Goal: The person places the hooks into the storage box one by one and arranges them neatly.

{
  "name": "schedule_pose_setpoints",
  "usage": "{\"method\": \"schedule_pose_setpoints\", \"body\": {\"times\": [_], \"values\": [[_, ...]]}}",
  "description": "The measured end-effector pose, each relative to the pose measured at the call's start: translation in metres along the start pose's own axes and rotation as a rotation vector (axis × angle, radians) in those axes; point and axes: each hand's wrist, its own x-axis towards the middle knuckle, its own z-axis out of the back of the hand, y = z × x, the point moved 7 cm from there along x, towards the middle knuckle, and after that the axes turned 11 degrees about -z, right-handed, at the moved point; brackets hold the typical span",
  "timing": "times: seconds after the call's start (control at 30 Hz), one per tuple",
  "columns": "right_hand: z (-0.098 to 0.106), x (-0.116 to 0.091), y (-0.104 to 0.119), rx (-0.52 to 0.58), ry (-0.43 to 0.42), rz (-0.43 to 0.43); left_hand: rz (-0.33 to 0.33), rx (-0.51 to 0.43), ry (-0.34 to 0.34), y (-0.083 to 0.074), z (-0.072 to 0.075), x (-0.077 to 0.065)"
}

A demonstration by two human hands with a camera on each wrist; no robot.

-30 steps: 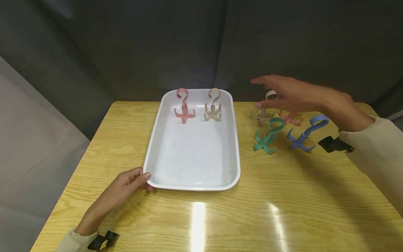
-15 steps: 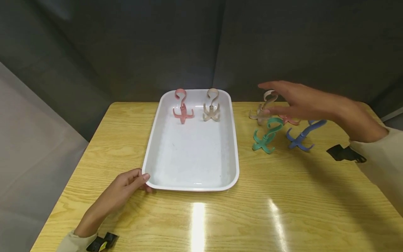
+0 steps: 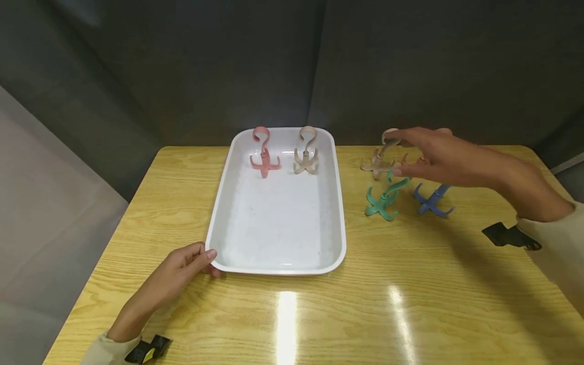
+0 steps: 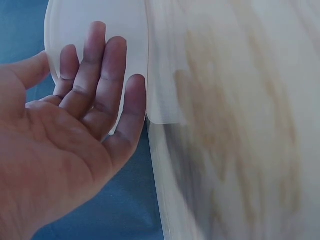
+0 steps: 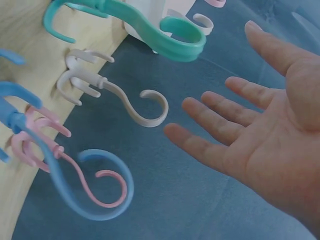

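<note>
My left hand (image 3: 182, 268) grips the near-left corner of a white tray (image 3: 341, 223), thumb over the rim and fingers outside and below it. In the left wrist view, the fingers (image 4: 112, 65) overlap the tray. My right hand (image 3: 449, 157) hovers, fingers spread and holding nothing, over several four-pronged swivel hooks on the table's right. A green hook (image 3: 382, 203) stands nearest the tray, a blue hook (image 3: 431, 203) right of it. Behind them are a beige hook (image 5: 142, 117) and a pink hook (image 5: 82, 175), the pink one mostly hidden by my hand in the head view.
Inside the tray's far end stand another pink hook (image 3: 265, 162) and another beige hook (image 3: 306, 161). A dark curtain (image 3: 228, 66) hangs right behind the wooden table (image 3: 365, 314). Grey cloth (image 3: 50, 203) hangs along the left side.
My right hand has lowered and shifted right, closer over the hooks, covering the upper part of the blue one. The left hand keeps its place at the tray corner.
</note>
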Motion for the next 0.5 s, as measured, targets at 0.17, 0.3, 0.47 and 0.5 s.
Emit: {"method": "schedule_pose_setpoints", "body": {"times": [0.17,0.3,0.47,0.5], "values": [[-0.006,-0.007,-0.007,0.043,-0.01,0.015,0.0,0.007,-0.005,-0.001,0.0,0.0],[-0.011,-0.009,-0.014,0.067,-0.025,0.014,-0.003,-0.003,-0.003,-0.002,0.0,0.0],[-0.014,-0.011,-0.018,0.083,-0.043,0.016,-0.005,-0.009,-0.002,-0.002,0.0,0.0],[-0.014,-0.011,-0.018,0.088,-0.04,0.009,-0.002,-0.008,-0.005,-0.002,0.0,0.0]]}}
